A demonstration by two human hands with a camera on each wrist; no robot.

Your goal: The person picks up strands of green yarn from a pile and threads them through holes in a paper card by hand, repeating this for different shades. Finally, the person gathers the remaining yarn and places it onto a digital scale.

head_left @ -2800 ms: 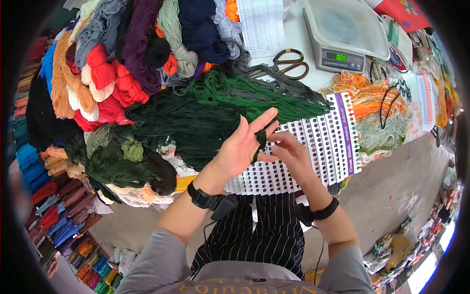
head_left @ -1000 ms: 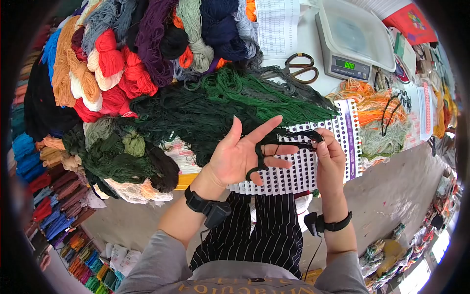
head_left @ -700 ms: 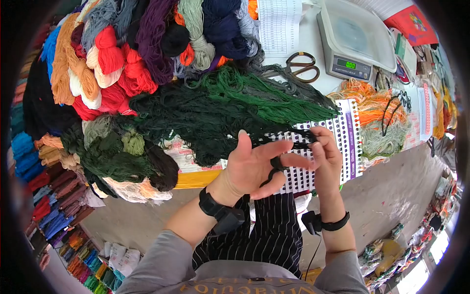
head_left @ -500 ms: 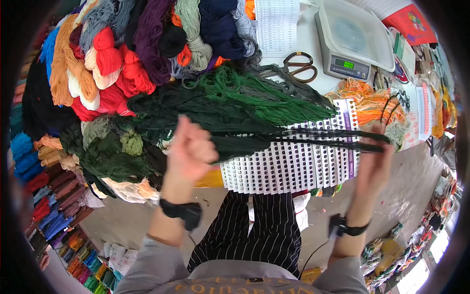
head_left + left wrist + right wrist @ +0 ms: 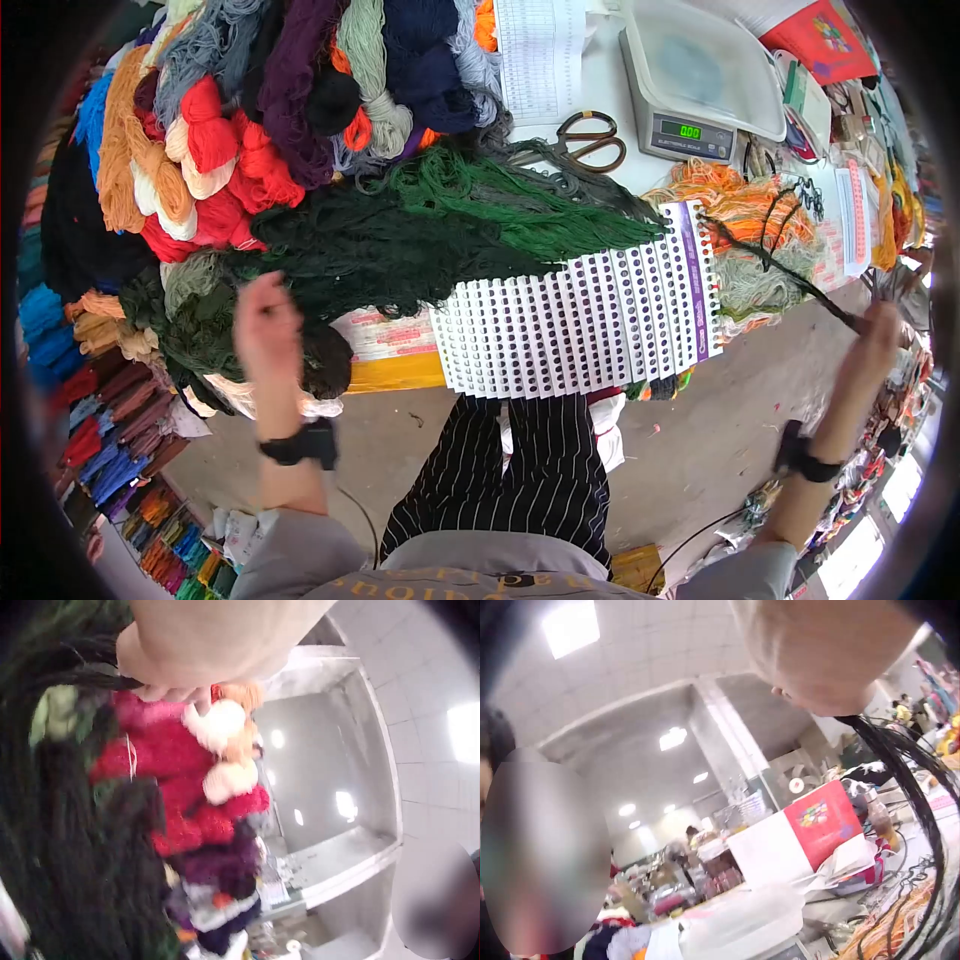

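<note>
Far out at the right in the head view, my right hand (image 5: 872, 345) grips one end of a bundle of dark yarn strands (image 5: 800, 275); its other end trails back to the card edge. In the right wrist view the strands (image 5: 911, 776) hang below the curled hand (image 5: 817, 656). My left hand (image 5: 268, 335), blurred, is at the left over dark green yarn (image 5: 375, 250), fingers bent. In the left wrist view dark strands (image 5: 90, 669) meet that hand's fingers; I cannot tell whether it holds them. Brighter green yarn (image 5: 530, 215) lies at the overlapping white punched cards (image 5: 570, 330).
Hanks in red (image 5: 210, 130), purple (image 5: 295, 85) and navy (image 5: 430, 75) are piled at the back left. Scissors (image 5: 595, 140), a printed sheet (image 5: 542, 60) and a digital scale (image 5: 690, 130) are at the back. Orange yarn (image 5: 735, 190) lies right of the cards.
My hands have spread wide apart, left hand to the left, right hand to the right. The dark strands no longer cross the cards and have moved off rightward with the right hand.
</note>
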